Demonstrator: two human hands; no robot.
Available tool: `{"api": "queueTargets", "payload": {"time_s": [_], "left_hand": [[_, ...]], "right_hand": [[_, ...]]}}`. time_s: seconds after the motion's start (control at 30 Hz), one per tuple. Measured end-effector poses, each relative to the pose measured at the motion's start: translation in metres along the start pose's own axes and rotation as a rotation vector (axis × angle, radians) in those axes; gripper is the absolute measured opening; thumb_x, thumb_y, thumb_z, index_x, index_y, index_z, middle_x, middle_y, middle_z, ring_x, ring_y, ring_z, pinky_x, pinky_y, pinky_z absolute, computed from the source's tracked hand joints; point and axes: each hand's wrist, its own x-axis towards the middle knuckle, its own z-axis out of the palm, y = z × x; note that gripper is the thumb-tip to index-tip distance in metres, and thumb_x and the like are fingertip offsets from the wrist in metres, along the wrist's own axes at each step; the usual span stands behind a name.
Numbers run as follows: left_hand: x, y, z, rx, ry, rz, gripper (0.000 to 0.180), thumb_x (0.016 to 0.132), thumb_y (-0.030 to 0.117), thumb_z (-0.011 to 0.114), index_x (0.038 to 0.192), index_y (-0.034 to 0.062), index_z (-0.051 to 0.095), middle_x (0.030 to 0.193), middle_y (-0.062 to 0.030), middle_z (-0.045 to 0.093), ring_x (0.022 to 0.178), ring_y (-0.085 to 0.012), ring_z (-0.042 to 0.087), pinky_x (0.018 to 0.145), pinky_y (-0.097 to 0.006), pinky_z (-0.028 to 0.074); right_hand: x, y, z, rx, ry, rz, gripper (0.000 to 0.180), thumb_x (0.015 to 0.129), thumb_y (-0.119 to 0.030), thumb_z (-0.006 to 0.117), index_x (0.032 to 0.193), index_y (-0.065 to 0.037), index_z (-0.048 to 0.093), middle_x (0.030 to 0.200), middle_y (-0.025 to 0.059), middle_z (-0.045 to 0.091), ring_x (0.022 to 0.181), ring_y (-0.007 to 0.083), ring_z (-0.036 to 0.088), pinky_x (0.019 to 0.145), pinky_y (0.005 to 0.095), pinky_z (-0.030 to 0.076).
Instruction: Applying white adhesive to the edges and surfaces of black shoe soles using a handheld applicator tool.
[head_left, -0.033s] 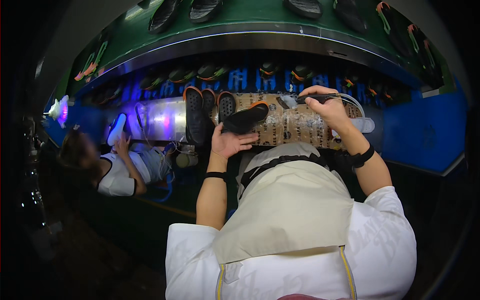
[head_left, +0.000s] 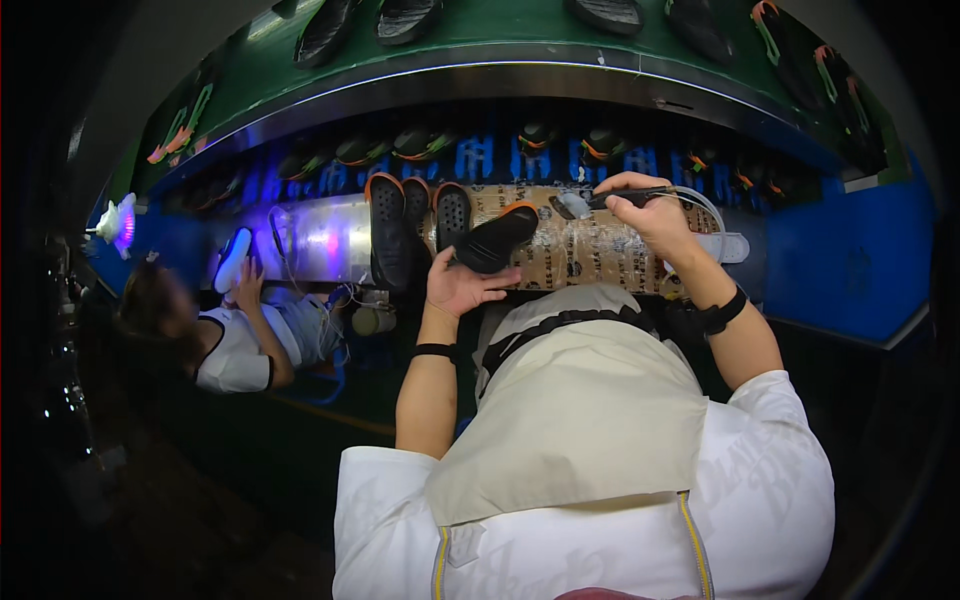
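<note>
My left hand (head_left: 463,288), palm up, holds a black clog with an orange rim (head_left: 495,241). The clog lies tilted, toe toward the upper right, and the thumb is at its near end. Part of the grip is hidden beneath the clog. To the right, my right hand (head_left: 650,215) is closed around the black handle of a corded tool (head_left: 640,197). Its flat greyish tip points left, apart from the clog and above the bench's brown, taped covering (head_left: 600,250). Just left of the held clog stand more black clogs (head_left: 453,215), some with holes in the uppers.
A white block (head_left: 733,247) sits beside the tool's cable. Behind the bench runs a row of shoes on blue holders (head_left: 475,158). Further back, a green shelf (head_left: 500,30) carries soles. At the left, a co-worker (head_left: 250,340) holds a shoe under a purple light.
The tool's tip has shifted slightly left and down with my right hand. The held clog has tilted a little more in my left hand.
</note>
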Motion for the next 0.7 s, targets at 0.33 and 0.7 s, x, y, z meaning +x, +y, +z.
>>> {"api": "queueTargets", "payload": {"time_s": [0.33, 0.7], "left_hand": [[0.069, -0.077, 0.001, -0.064, 0.386, 0.233, 0.082, 0.103, 0.063, 0.037, 0.153, 0.0002, 0.053, 0.147, -0.0324, 0.058, 0.138, -0.0519, 0.055, 0.115, -0.073, 0.04], [0.091, -0.084, 0.104, 0.325, 0.096, 0.367, 0.082, 0.104, 0.064, 0.032, 0.152, 0.0006, 0.052, 0.14, -0.0276, 0.064, 0.127, -0.0464, 0.064, 0.112, -0.061, 0.051]], "right_hand": [[0.014, 0.03, 0.039, -0.182, 0.069, 0.128, 0.026, 0.092, -0.028, 0.072, 0.102, -0.004, 0.079, 0.086, 0.0041, 0.072, 0.08, 0.0129, 0.064, 0.076, 0.0319, 0.052], [0.068, -0.02, 0.068, -0.163, 0.327, -0.286, 0.026, 0.089, -0.024, 0.07, 0.103, -0.004, 0.078, 0.086, 0.0139, 0.077, 0.08, 0.0238, 0.075, 0.077, 0.036, 0.058]]}}
